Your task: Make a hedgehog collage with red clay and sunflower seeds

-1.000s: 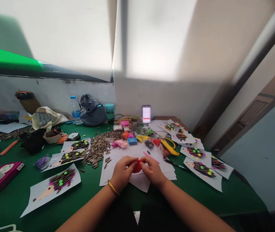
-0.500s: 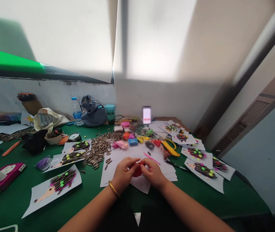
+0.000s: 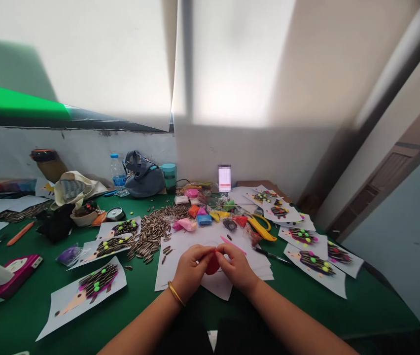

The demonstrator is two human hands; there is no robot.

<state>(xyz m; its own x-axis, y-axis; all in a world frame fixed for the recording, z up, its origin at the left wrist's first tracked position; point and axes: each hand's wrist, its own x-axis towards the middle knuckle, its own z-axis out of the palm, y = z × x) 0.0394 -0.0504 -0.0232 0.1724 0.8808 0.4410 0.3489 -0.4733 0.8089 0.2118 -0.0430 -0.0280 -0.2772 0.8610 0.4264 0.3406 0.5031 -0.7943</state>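
Observation:
Between my hands is a flat, rounded red piece of modelling clay (image 3: 213,266), held over the white paper (image 3: 195,237). My left hand (image 3: 191,266) pinches its upper left edge; a gold bangle circles that wrist. My right hand (image 3: 235,266) pinches the upper right edge, its fingertips almost meeting the left ones. Fingers cover part of the clay. Just beyond the right hand lies a pink modelling tool (image 3: 232,243). To the left of the paper spreads a pile of striped sunflower seeds (image 3: 153,229).
Packets of coloured clay (image 3: 204,220) lie behind the paper, near yellow-handled scissors (image 3: 262,229). A black pen (image 3: 272,254) rests at right. Seed-covered hedgehog pictures lie on both sides, one (image 3: 84,296) at front left. A phone (image 3: 225,178) stands against the wall.
The view has shifted slightly, so the table sits a little lower. Both hands keep their pinch on the red clay, and more of its rounded sheet shows between them.

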